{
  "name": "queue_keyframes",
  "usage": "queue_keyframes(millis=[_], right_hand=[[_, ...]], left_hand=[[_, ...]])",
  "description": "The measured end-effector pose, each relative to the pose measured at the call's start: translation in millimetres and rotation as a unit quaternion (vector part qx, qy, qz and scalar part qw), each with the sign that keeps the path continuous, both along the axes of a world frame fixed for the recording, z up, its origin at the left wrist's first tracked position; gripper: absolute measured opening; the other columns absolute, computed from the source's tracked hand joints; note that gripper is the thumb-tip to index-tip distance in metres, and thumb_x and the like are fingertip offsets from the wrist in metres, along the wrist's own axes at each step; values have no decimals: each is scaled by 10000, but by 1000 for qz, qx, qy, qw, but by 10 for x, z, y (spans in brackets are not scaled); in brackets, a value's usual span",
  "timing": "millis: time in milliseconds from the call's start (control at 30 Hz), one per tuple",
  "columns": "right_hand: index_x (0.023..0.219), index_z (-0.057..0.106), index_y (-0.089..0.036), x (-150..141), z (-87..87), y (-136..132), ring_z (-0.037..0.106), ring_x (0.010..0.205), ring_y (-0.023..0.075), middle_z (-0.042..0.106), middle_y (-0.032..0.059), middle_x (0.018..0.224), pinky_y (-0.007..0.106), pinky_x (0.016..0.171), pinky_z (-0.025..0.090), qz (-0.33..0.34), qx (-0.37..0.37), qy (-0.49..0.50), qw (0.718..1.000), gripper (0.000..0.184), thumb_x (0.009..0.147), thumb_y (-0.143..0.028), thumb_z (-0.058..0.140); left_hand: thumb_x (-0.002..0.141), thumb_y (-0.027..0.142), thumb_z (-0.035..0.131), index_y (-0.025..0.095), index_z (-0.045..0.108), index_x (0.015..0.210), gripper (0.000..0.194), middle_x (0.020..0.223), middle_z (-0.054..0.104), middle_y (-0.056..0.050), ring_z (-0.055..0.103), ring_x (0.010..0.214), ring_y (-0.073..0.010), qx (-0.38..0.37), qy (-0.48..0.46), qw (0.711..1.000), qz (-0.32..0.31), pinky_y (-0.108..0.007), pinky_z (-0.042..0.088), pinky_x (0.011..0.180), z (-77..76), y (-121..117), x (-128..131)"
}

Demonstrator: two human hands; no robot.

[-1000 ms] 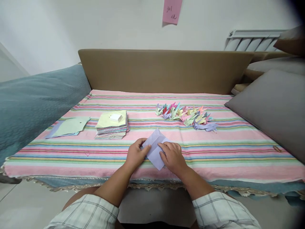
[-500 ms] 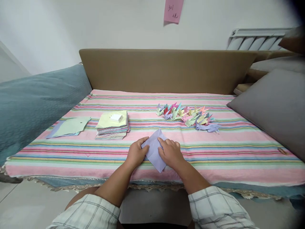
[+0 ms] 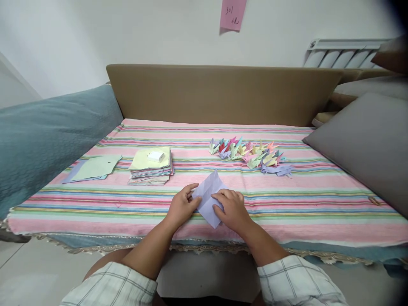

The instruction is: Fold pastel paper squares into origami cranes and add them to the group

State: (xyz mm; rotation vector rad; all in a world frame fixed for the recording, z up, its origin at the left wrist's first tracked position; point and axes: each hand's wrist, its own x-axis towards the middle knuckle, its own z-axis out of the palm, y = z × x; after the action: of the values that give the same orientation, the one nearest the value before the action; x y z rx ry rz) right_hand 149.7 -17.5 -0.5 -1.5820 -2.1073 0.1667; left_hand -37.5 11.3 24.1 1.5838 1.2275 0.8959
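A lavender sheet of origami paper (image 3: 208, 210), creased and diamond-shaped, lies on the striped cloth with one point toward me. My left hand (image 3: 184, 205) grips its left corner, thumb on top and fingers at the edge. On the right side, my right hand (image 3: 232, 209) has its bent fingers and thumb on the paper, covering the right corner. Beyond, to the right, sit several colourful folded paper cranes (image 3: 247, 153) in a cluster. To the left is a stack of square paper (image 3: 149, 170) with a small white block (image 3: 156, 157) on top.
Loose light green and lavender sheets (image 3: 95, 168) lie at the far left by a blue-covered armrest (image 3: 57, 119). A grey cushion (image 3: 366, 144) leans at the right, with a small brown ring-like object (image 3: 374, 201) near it. Behind rises a brown backrest (image 3: 223, 93).
My right hand has drawn its fingers in and shifted slightly right and down. The paper's upper part now shows a raised crease. My left hand keeps its place at the left corner.
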Motion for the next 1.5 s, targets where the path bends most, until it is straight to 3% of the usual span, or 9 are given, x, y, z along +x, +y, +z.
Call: queue_keyframes(millis=[67, 233, 467, 600, 700, 867, 1067, 1233, 1500], right_hand=[[1108, 602, -279, -4, -5, -2, 505, 987, 216, 594, 36, 1040, 392, 875, 258, 1, 2, 1, 1000, 305, 809, -290, 543], [1105, 607, -273, 9, -5, 3, 505, 973, 208, 594, 40, 1013, 386, 880, 250, 7, 12, 10, 1000, 282, 836, -321, 538], [875, 668, -211, 83, 21, -8, 496, 915, 212, 590, 60, 915, 374, 846, 259, -2, 13, -25, 1000, 169, 835, -268, 514], [778, 672, -197, 131, -2, -31, 499, 874, 211, 595, 56, 823, 372, 835, 258, -7, 17, -21, 1000, 151, 800, -221, 525], [753, 670, -200, 151, -43, -56, 502, 868, 212, 613, 49, 802, 370, 835, 255, -8, 26, -2, 1000, 145, 789, -214, 530], [760, 663, -192, 148, -61, -85, 499, 870, 207, 601, 52, 806, 360, 828, 260, -13, 36, -2, 999, 141, 788, -208, 526], [781, 662, -205, 121, -26, -99, 491, 852, 196, 573, 40, 818, 359, 820, 260, -15, 30, -20, 999, 176, 821, -228, 492], [860, 660, -215, 84, -48, -114, 500, 879, 196, 610, 41, 890, 370, 863, 250, 8, 37, 0, 999, 173, 848, -261, 493], [1057, 633, -254, 11, -45, -161, 490, 908, 192, 608, 33, 964, 403, 942, 209, 32, 49, -1, 998, 248, 881, -334, 477]], left_hand=[[742, 309, 566, 170, 560, 1105, 389, 946, 691, -35, 641, 802, -167, 23, 4, 999, -23, -264, 504, 686, -37, -31, 0], [746, 290, 593, 208, 637, 905, 184, 825, 683, -7, 610, 777, -167, 161, 166, 972, -48, -292, 462, 737, -54, -135, 1], [714, 198, 625, 238, 648, 950, 241, 969, 707, -11, 624, 891, -201, 305, 278, 903, -121, -376, 386, 857, -107, -208, 4], [728, 397, 670, 231, 666, 917, 251, 1028, 696, -37, 619, 948, -229, 341, 281, 882, -162, -378, 411, 828, -159, -198, -19], [728, 546, 627, 214, 680, 846, 357, 1108, 665, -63, 604, 952, -250, 346, 294, 872, -185, -390, 430, 820, -147, -200, -20], [883, 453, 446, 212, 663, 819, 330, 1252, 586, -47, 574, 951, -226, 325, 335, 861, -201, -397, 422, 838, -64, -209, 8], [871, 436, 476, 196, 622, 907, 284, 1212, 606, -69, 563, 940, -231, 315, 342, 853, -235, -392, 423, 850, -25, -186, 5], [851, 167, 455, 203, 572, 1062, 244, 1070, 650, -70, 568, 946, -213, 280, 350, 872, -196, -350, 434, 840, -89, -154, -15], [762, 196, 586, 213, 598, 975, 214, 929, 658, -56, 566, 921, -234, 251, 353, 894, -114, -350, 437, 802, -114, -129, -20]])
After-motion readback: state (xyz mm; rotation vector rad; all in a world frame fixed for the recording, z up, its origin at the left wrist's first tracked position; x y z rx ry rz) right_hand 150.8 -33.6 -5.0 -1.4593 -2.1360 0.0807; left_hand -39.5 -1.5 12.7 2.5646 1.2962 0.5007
